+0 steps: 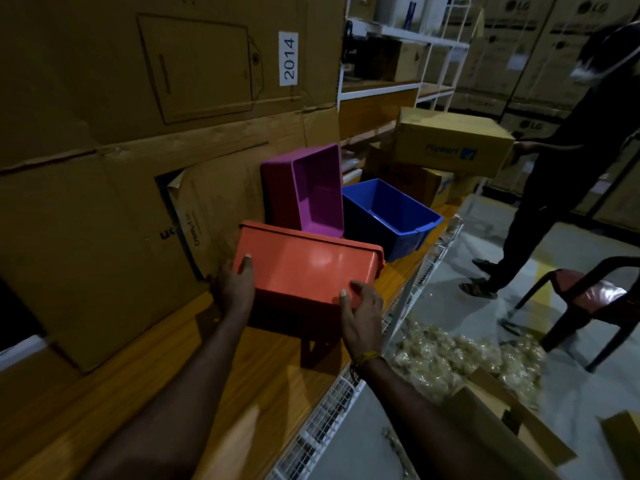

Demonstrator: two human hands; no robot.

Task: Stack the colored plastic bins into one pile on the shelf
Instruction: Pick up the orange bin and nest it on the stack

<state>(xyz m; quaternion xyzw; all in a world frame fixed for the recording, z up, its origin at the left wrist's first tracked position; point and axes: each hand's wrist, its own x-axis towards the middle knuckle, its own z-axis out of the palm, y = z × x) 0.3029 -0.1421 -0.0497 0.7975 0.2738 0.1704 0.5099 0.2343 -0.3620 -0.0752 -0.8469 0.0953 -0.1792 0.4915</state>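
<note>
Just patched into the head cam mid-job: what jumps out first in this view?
The orange plastic bin dominates the centre, tilted with its base toward the camera and held above the wooden shelf by the left hand and right hand. Just behind it, a purple plastic bin stands tipped on end against the large cardboard boxes, with an upright blue plastic bin on its right. At far right, another person carries a cardboard carton.

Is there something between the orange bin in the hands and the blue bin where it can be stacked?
Nothing visible. The orange bin is held by both hands, and the blue bin sits open just behind it.
</note>
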